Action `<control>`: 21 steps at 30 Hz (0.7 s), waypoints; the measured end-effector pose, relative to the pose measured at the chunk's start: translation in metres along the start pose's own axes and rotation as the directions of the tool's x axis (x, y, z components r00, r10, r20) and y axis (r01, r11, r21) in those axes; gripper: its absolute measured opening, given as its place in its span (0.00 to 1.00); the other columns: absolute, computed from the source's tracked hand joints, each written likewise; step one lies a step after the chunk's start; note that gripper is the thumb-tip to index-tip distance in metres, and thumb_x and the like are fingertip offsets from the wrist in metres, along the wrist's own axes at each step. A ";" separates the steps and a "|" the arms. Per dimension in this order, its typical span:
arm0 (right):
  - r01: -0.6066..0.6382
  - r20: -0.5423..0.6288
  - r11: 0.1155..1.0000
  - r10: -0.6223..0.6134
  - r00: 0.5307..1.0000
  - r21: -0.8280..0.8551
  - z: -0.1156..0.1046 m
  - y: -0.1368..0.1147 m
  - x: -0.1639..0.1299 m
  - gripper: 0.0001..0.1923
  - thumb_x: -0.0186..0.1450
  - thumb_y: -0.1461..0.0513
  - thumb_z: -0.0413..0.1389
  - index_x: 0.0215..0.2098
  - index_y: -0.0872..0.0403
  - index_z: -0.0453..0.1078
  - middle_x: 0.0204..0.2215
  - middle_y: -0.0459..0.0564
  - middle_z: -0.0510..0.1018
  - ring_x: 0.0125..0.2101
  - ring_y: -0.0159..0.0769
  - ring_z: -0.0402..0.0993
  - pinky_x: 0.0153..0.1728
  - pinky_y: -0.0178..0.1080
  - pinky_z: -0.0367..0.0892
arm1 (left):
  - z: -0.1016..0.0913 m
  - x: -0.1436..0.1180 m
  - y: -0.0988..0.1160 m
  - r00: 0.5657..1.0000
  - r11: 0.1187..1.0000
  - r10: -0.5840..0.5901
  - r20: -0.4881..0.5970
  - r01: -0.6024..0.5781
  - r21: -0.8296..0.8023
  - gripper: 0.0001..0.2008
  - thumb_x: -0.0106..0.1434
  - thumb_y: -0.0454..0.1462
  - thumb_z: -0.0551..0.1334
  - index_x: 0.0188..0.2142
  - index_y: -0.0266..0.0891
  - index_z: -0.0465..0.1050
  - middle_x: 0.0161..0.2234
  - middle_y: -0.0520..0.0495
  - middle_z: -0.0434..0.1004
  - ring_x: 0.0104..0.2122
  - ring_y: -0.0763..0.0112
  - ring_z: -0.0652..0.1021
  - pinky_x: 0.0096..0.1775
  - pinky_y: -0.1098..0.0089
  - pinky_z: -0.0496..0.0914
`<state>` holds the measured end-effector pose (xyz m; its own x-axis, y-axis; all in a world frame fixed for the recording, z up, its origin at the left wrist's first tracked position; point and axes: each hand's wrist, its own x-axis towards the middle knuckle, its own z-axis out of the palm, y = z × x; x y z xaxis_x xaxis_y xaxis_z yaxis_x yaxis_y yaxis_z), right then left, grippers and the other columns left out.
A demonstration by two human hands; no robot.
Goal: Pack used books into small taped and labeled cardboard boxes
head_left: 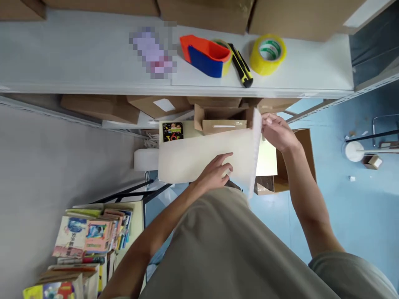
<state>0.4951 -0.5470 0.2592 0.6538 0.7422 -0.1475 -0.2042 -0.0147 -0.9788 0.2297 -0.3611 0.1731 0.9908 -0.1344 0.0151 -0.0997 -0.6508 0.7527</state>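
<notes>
A white packing sheet, bumpy along its raised right edge, lies across the pale table in front of me. My right hand pinches the top corner of that edge and holds it up. Fingers apart, my left hand rests on or just above the middle of the sheet and grips nothing. A black book with colourful print shows beyond the sheet's far left edge. Behind the sheet stands an open cardboard box, its lower front partly hidden.
Overhead, a grey shelf carries a tape dispenser, a box cutter, a yellow tape roll and cartons. Stacked books stand lower left. Another open carton sits right of the table.
</notes>
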 end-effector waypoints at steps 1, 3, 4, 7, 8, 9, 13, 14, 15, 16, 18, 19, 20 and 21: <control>-0.019 -0.038 1.000 0.018 0.999 -0.003 -0.021 0.013 -0.010 0.26 0.68 0.34 0.72 0.45 0.44 0.81 0.43 0.49 0.87 0.54 0.49 0.85 0.57 0.51 0.80 | 0.016 0.010 -0.003 0.999 1.000 -0.020 0.033 0.020 0.006 0.09 0.73 0.30 0.67 0.49 0.43 0.83 0.77 0.37 0.70 0.75 0.49 0.73 0.74 0.48 0.74; -0.079 -0.120 0.997 0.075 0.990 -0.021 -0.057 0.041 -0.030 0.32 0.69 0.29 0.66 0.52 0.42 0.81 0.56 0.52 0.88 0.66 0.52 0.80 0.67 0.54 0.77 | 0.048 0.023 -0.015 0.991 0.996 -0.094 0.099 0.092 0.022 0.10 0.70 0.29 0.67 0.48 0.41 0.83 0.77 0.35 0.69 0.76 0.45 0.72 0.75 0.45 0.72; -0.124 -0.160 0.992 0.117 0.980 -0.035 -0.072 0.056 -0.039 0.36 0.69 0.26 0.62 0.57 0.40 0.80 0.62 0.52 0.86 0.71 0.53 0.77 0.70 0.56 0.74 | 0.063 0.027 -0.023 0.982 0.990 -0.139 0.128 0.136 0.036 0.10 0.69 0.29 0.68 0.47 0.41 0.83 0.78 0.34 0.69 0.76 0.44 0.71 0.76 0.44 0.71; -0.309 -0.246 0.949 0.283 0.927 -0.070 -0.103 0.101 -0.069 0.52 0.68 0.18 0.49 0.72 0.41 0.73 0.75 0.58 0.76 0.78 0.56 0.68 0.75 0.59 0.70 | 0.102 0.033 -0.047 0.949 0.964 -0.263 0.176 0.249 0.097 0.11 0.67 0.28 0.66 0.47 0.41 0.83 0.77 0.34 0.69 0.77 0.44 0.71 0.76 0.43 0.71; -0.373 -0.258 0.925 0.344 0.903 -0.074 -0.109 0.116 -0.078 0.56 0.68 0.18 0.45 0.75 0.43 0.71 0.77 0.61 0.74 0.78 0.57 0.68 0.74 0.60 0.71 | 0.112 0.033 -0.054 0.936 0.952 -0.299 0.188 0.279 0.123 0.12 0.68 0.28 0.65 0.47 0.41 0.83 0.77 0.33 0.69 0.77 0.45 0.70 0.75 0.43 0.71; -0.428 -0.262 0.900 0.396 0.880 -0.078 -0.113 0.130 -0.087 0.58 0.69 0.18 0.43 0.76 0.46 0.70 0.77 0.64 0.73 0.77 0.58 0.70 0.73 0.59 0.72 | 0.121 0.034 -0.060 0.922 0.941 -0.330 0.202 0.303 0.150 0.12 0.68 0.28 0.65 0.47 0.40 0.83 0.77 0.33 0.69 0.77 0.45 0.70 0.75 0.44 0.71; -0.566 -0.330 0.817 0.506 0.797 -0.114 -0.111 0.185 -0.106 0.49 0.71 0.25 0.57 0.69 0.53 0.75 0.69 0.70 0.81 0.67 0.56 0.82 0.65 0.52 0.79 | 0.140 0.039 -0.074 0.873 0.908 -0.402 0.275 0.343 0.239 0.13 0.69 0.28 0.63 0.47 0.40 0.84 0.77 0.30 0.69 0.76 0.43 0.71 0.72 0.42 0.72; -0.595 -0.374 0.794 0.516 0.770 -0.129 -0.107 0.199 -0.106 0.45 0.70 0.28 0.63 0.63 0.55 0.78 0.64 0.69 0.85 0.62 0.53 0.85 0.62 0.50 0.81 | 0.143 0.040 -0.076 0.865 0.904 -0.409 0.290 0.342 0.256 0.13 0.68 0.27 0.63 0.47 0.40 0.84 0.77 0.30 0.70 0.76 0.43 0.71 0.72 0.42 0.72; -0.625 -0.418 0.768 0.525 0.741 -0.143 -0.102 0.212 -0.105 0.39 0.69 0.32 0.68 0.57 0.56 0.79 0.58 0.68 0.88 0.57 0.51 0.87 0.58 0.48 0.82 | 0.146 0.041 -0.078 0.858 0.900 -0.415 0.302 0.339 0.272 0.15 0.68 0.27 0.63 0.48 0.40 0.85 0.77 0.31 0.70 0.76 0.44 0.71 0.72 0.42 0.72; -0.653 -0.455 0.741 0.534 0.712 -0.153 -0.098 0.225 -0.104 0.33 0.68 0.37 0.71 0.50 0.56 0.80 0.51 0.66 0.90 0.52 0.48 0.88 0.55 0.46 0.82 | 0.147 0.041 -0.079 0.852 0.897 -0.420 0.312 0.338 0.286 0.16 0.68 0.26 0.63 0.49 0.40 0.86 0.77 0.31 0.71 0.77 0.44 0.71 0.72 0.43 0.72; -0.694 -0.498 0.703 0.549 0.671 -0.159 -0.089 0.247 -0.103 0.22 0.68 0.44 0.72 0.40 0.54 0.78 0.42 0.62 0.91 0.44 0.44 0.87 0.51 0.43 0.82 | 0.148 0.039 -0.083 0.843 0.889 -0.434 0.316 0.345 0.300 0.18 0.68 0.27 0.64 0.53 0.40 0.86 0.78 0.32 0.70 0.78 0.44 0.69 0.74 0.43 0.71; -0.704 -0.510 0.694 0.554 0.658 -0.154 -0.085 0.257 -0.103 0.19 0.69 0.47 0.71 0.37 0.54 0.77 0.40 0.60 0.90 0.42 0.42 0.87 0.49 0.41 0.81 | 0.146 0.035 -0.085 0.842 0.884 -0.446 0.305 0.359 0.299 0.19 0.68 0.29 0.66 0.56 0.39 0.86 0.79 0.31 0.68 0.78 0.43 0.69 0.75 0.44 0.69; -0.708 -0.521 0.691 0.554 0.649 -0.146 -0.082 0.265 -0.104 0.16 0.70 0.50 0.69 0.36 0.53 0.77 0.39 0.58 0.90 0.41 0.41 0.86 0.47 0.40 0.81 | 0.142 0.028 -0.089 0.841 0.875 -0.463 0.280 0.384 0.294 0.22 0.68 0.30 0.68 0.60 0.38 0.84 0.80 0.30 0.66 0.79 0.41 0.67 0.75 0.43 0.68; -0.709 -0.538 0.691 0.549 0.640 -0.138 -0.080 0.272 -0.106 0.14 0.70 0.52 0.68 0.36 0.53 0.77 0.39 0.57 0.90 0.40 0.40 0.86 0.46 0.39 0.80 | 0.136 0.019 -0.092 0.839 0.861 -0.488 0.241 0.418 0.288 0.25 0.68 0.32 0.69 0.65 0.38 0.82 0.81 0.29 0.64 0.80 0.40 0.66 0.76 0.43 0.66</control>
<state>0.4282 -0.6834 -0.0022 0.6982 0.1059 -0.7080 -0.5042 -0.6293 -0.5914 0.2458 -0.4050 0.0144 0.8579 0.0251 -0.5132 0.3025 -0.8322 0.4648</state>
